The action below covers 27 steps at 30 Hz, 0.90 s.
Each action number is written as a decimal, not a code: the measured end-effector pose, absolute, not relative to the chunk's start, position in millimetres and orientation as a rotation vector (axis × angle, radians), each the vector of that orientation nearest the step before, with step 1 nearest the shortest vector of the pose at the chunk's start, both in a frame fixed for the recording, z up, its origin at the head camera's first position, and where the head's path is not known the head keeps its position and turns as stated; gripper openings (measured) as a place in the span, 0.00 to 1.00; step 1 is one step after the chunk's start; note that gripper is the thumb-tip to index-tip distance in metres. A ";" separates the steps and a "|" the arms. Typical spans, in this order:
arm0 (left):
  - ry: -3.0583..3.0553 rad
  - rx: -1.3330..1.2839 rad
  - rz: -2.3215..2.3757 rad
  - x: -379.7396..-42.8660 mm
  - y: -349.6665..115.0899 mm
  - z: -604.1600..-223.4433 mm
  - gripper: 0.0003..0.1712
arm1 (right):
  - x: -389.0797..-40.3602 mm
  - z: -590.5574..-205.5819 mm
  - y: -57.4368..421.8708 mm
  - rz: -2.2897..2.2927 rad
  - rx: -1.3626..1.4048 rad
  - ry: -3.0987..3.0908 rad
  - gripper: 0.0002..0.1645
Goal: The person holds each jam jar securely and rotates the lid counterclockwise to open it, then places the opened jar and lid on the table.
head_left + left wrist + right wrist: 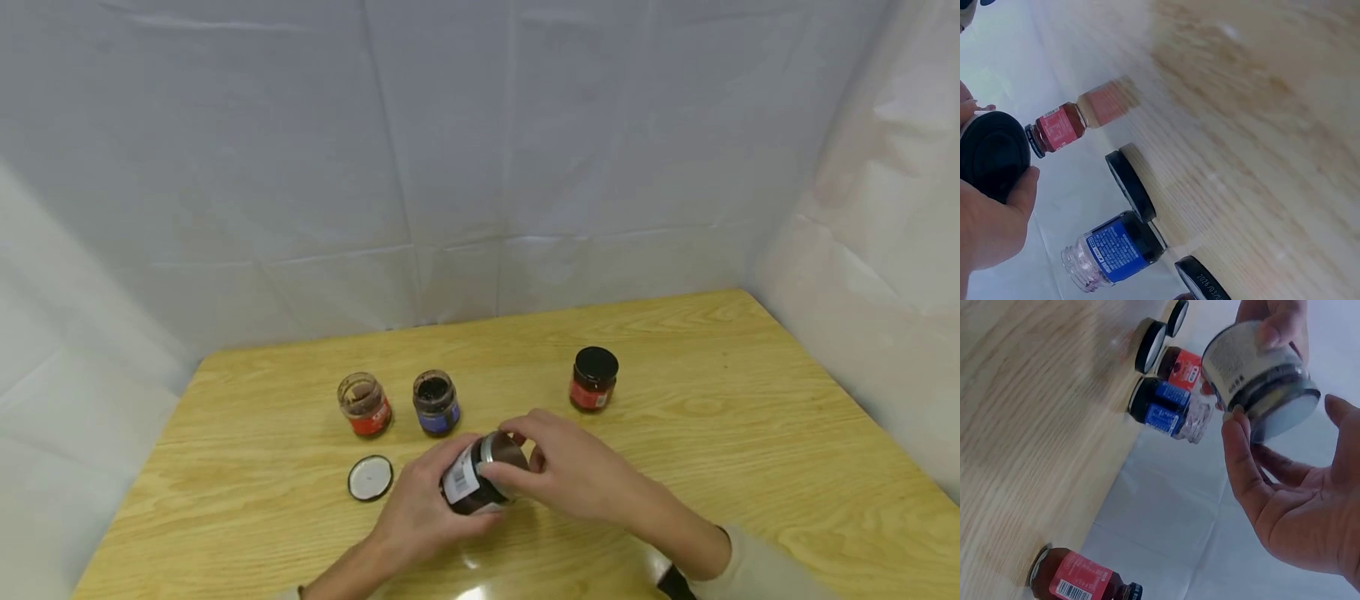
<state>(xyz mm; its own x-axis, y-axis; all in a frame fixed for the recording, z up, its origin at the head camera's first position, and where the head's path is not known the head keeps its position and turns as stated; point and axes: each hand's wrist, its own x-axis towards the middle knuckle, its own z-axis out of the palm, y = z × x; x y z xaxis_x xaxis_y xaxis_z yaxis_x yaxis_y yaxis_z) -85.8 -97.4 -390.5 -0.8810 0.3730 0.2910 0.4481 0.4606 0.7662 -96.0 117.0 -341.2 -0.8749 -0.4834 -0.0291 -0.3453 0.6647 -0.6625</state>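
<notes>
My left hand (423, 504) grips a dark jar (461, 483) with a white barcode label, tilted with its top toward the right. In the left wrist view the jar's round dark base (994, 153) faces the camera. My right hand (573, 467) is at the jar's silvery lid (506, 450), thumb and fingers curled about its rim. The right wrist view shows right fingertips (1236, 415) at the lid's edge. Just beyond the left hand stand an uncapped red-labelled jar (367, 408) and an uncapped blue-labelled jar (437, 408) with dark contents.
A black-capped jar with a red label (594, 382) stands at the back right. One loose lid (370, 478) lies white inside up, left of the left hand; another loose lid (1177, 317) shows in the right wrist view. White sheeting (450, 167) borders the wooden table (750, 433).
</notes>
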 end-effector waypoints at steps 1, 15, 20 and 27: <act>-2.614 -0.735 -1.397 -85.7 -97.0 -390.5 0.40 | -94.9 -341.6 115.4 -0.993 -0.662 2.700 0.44; -2.572 -0.795 -1.317 -83.4 -99.1 -396.3 0.40 | -92.8 -349.6 118.9 -1.069 -0.886 2.683 0.34; -2.591 -0.770 -1.328 -82.6 -99.6 -397.3 0.39 | -93.8 -347.8 121.5 -1.018 -0.867 2.653 0.39; -2.612 -0.754 -1.317 -82.8 -100.0 -398.0 0.39 | -90.0 -341.3 121.7 -1.009 -0.695 2.643 0.47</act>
<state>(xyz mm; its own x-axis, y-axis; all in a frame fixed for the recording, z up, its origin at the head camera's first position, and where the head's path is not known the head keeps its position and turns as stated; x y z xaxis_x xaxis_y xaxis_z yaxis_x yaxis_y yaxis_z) -82.8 -100.0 -398.0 -0.8685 0.3779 0.3207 0.4825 0.4969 0.7213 -90.0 121.7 -341.3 -0.8615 -0.5059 -0.0428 -0.3487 0.6509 -0.6743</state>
